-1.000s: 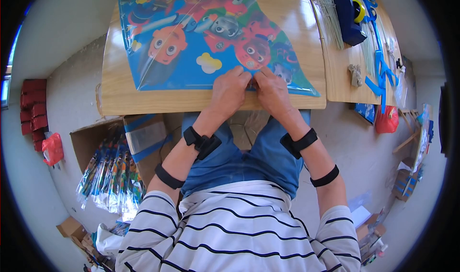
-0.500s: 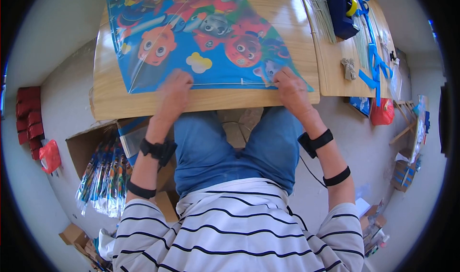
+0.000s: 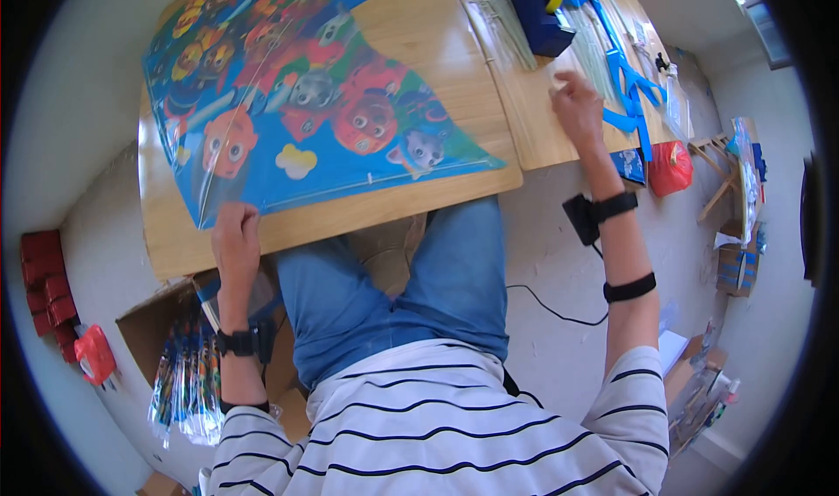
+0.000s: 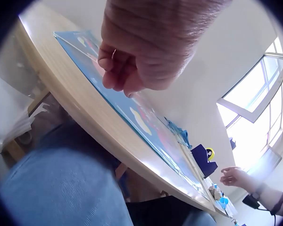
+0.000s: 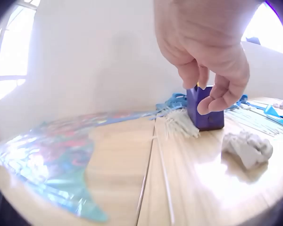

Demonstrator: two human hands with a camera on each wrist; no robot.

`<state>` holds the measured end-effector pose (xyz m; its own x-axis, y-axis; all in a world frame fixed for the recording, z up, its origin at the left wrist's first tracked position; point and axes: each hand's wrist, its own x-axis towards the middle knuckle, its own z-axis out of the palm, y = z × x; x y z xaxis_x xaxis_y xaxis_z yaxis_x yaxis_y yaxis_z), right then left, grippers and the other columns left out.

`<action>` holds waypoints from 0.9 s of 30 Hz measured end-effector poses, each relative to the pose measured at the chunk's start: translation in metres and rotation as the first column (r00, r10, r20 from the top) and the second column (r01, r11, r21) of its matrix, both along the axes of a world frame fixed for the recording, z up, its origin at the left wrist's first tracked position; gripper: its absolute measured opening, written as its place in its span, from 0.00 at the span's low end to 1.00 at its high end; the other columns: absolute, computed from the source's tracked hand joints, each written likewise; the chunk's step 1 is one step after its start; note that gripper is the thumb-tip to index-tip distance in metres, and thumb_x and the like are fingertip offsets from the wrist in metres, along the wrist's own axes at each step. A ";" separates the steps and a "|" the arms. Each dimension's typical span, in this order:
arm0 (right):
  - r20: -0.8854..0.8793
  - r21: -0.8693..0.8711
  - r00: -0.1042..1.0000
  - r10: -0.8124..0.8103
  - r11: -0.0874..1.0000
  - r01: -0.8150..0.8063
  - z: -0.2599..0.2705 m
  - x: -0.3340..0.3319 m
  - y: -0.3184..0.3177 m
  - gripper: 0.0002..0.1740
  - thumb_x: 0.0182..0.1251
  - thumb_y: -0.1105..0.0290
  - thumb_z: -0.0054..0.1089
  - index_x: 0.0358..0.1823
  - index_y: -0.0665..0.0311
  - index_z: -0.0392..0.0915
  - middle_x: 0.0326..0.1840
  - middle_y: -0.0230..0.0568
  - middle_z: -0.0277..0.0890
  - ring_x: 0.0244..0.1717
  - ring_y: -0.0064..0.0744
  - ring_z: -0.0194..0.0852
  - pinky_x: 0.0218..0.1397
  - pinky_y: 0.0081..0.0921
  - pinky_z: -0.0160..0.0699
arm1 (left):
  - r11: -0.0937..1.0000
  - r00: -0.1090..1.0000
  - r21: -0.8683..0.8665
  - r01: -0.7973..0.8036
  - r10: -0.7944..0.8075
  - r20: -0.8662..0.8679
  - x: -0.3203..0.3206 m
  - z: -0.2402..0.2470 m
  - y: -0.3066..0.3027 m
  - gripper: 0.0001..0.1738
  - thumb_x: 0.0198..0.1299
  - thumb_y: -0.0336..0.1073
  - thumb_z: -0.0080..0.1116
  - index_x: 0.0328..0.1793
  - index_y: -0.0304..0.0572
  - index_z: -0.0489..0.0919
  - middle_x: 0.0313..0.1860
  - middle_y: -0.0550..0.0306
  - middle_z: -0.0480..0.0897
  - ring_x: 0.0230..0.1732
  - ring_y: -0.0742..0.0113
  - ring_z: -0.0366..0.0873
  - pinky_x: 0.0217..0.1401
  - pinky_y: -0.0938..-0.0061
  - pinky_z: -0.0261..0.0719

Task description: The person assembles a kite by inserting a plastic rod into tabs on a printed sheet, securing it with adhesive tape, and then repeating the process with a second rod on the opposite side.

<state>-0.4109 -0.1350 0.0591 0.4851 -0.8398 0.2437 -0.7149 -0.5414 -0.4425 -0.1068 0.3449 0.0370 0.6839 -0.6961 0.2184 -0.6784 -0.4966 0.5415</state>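
A blue plastic sheet [image 3: 293, 129], kite-shaped and printed with cartoon animals, lies on the table with a thin white rod along its near edge. By the sheet's lower left corner is my left hand [image 3: 236, 238], fingers loosely curled with nothing visible between them. My right hand [image 3: 578, 111] is raised over the right-hand table, its fingers loosely bent and holding nothing. In the right wrist view, a crumpled whitish lump [image 5: 249, 149] lies below and right of these fingers, and a dark blue tape dispenser [image 5: 208, 120] stands partly hidden behind them.
Thin pale rods [image 3: 507, 24] and blue ribbon [image 3: 622, 72] lie on the right-hand table around the dispenser. An open cardboard box [image 3: 144, 317] of shiny wrapped packs stands on the floor at left. A red bag [image 3: 670, 168] is at the right table's edge.
My hands, together at the sheet's near edge before, have parted. The left slid left to the corner; the right left the sheet and rose over the right-hand table. The view turned right.
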 end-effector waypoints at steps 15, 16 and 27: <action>0.234 0.724 0.845 -0.480 0.667 0.179 0.049 0.061 -0.146 0.14 0.71 0.71 0.61 0.54 0.67 0.77 0.40 0.42 0.80 0.31 0.36 0.88 0.32 0.32 0.89 | 0.988 0.991 0.129 -0.081 0.094 -0.100 -0.033 0.003 0.011 0.05 0.54 0.20 0.61 0.35 0.32 0.77 0.33 0.43 0.77 0.36 0.43 0.78 0.41 0.57 0.75; 0.200 0.721 0.853 -0.481 0.662 0.204 0.048 0.062 -0.150 0.13 0.70 0.72 0.61 0.53 0.68 0.77 0.40 0.42 0.80 0.31 0.36 0.88 0.32 0.33 0.90 | 0.988 0.991 0.133 -0.074 0.089 -0.104 -0.034 0.004 0.010 0.05 0.54 0.20 0.61 0.35 0.32 0.77 0.33 0.44 0.77 0.36 0.43 0.78 0.41 0.57 0.75; 0.505 0.729 0.731 -0.458 0.681 -0.077 0.041 0.044 -0.131 0.09 0.66 0.75 0.64 0.38 0.73 0.73 0.34 0.47 0.78 0.30 0.42 0.89 0.33 0.39 0.92 | 0.988 0.991 0.148 -0.049 0.066 -0.114 -0.044 0.011 -0.002 0.04 0.54 0.20 0.61 0.35 0.32 0.78 0.32 0.44 0.78 0.36 0.44 0.79 0.40 0.58 0.75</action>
